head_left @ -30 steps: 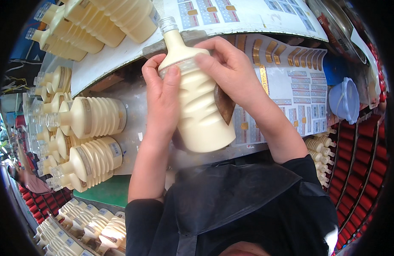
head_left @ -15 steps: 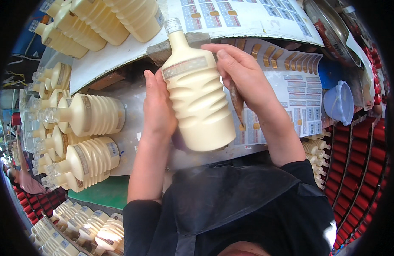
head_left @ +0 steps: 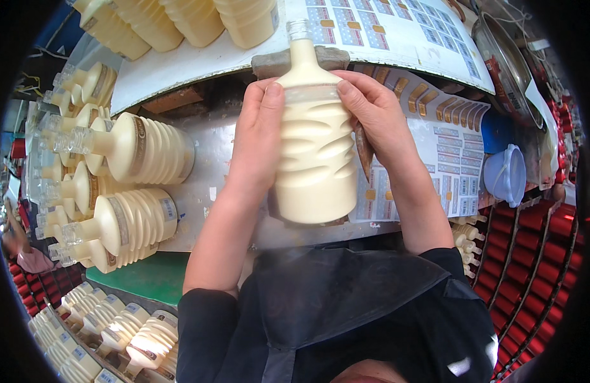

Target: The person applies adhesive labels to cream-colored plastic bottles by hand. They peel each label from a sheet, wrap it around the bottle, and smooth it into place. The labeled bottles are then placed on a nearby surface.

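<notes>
A cream bottle (head_left: 317,185) with a rippled body and clear threaded neck stands out before me, its neck pointing away. Just below its shoulder runs a pale label band (head_left: 313,93). My left hand (head_left: 256,131) is closed around the bottle's left side, thumb pressed by the band's left end. On the other side my right hand (head_left: 379,118) grips the shoulder, its thumb at the band's right end. Tucked under that right hand is a brown, pointed, blade-like tool (head_left: 364,153), its tip toward me. The fingers behind the bottle are hidden.
Similar labelled bottles (head_left: 151,150) lie stacked at left, and more (head_left: 247,22) stand on the white board (head_left: 180,76). Sheets of labels (head_left: 457,147) lie at right beside a pale blue bucket (head_left: 505,175). A grey block (head_left: 263,62) sits behind the bottle. Red racked items (head_left: 531,255) fill the far right.
The bottle has turned from a slight tilt to straight. My left hand has moved up to its shoulder, and my right thumb has come down onto the label band.
</notes>
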Motion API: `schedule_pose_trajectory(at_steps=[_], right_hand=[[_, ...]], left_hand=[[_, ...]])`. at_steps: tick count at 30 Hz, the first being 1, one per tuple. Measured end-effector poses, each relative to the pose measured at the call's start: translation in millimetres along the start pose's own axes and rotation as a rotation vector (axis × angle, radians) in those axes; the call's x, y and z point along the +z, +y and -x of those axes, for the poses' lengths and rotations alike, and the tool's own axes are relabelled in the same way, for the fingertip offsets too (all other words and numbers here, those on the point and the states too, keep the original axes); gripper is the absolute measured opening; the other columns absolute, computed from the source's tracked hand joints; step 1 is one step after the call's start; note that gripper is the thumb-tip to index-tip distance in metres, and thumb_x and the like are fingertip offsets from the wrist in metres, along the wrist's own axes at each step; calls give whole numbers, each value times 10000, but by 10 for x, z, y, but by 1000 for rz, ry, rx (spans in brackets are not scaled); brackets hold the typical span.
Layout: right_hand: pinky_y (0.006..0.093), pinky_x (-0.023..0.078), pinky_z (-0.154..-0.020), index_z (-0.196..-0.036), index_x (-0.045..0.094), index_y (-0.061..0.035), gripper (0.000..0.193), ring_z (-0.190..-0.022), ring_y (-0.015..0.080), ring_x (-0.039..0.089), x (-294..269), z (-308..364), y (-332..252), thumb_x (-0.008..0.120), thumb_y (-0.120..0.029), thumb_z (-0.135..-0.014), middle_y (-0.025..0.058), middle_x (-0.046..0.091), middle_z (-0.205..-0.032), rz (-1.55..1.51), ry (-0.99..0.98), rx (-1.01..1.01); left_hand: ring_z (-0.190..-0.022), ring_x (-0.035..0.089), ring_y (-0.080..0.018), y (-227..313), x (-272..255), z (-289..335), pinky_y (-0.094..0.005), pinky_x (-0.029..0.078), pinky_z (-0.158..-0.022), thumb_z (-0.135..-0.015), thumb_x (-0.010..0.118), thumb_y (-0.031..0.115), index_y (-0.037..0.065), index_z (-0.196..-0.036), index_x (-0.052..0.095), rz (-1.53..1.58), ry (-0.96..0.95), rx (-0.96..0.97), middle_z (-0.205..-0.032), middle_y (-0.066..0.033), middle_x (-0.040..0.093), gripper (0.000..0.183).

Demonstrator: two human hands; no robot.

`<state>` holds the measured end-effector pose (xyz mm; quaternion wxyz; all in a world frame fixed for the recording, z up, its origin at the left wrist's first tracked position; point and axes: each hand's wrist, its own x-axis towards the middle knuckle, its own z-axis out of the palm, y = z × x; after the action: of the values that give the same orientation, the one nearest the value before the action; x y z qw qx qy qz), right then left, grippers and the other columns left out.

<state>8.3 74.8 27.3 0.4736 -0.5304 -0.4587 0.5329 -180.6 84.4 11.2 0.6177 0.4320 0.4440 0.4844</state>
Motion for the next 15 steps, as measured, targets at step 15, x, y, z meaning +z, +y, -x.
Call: schedule_pose_trajectory(at_steps=[15], right_hand=[[296,537,-884,-1227,650,21,333,-997,145,669,-80,64,-325,656,-193,-972,88,714,-1053,-169,188,-125]], left_hand=[[-1097,633,-174,84,76,36,-353,520,-982,-1130,384,391,41,-1355,529,61,-29,-70,-1228,-100,640,441]])
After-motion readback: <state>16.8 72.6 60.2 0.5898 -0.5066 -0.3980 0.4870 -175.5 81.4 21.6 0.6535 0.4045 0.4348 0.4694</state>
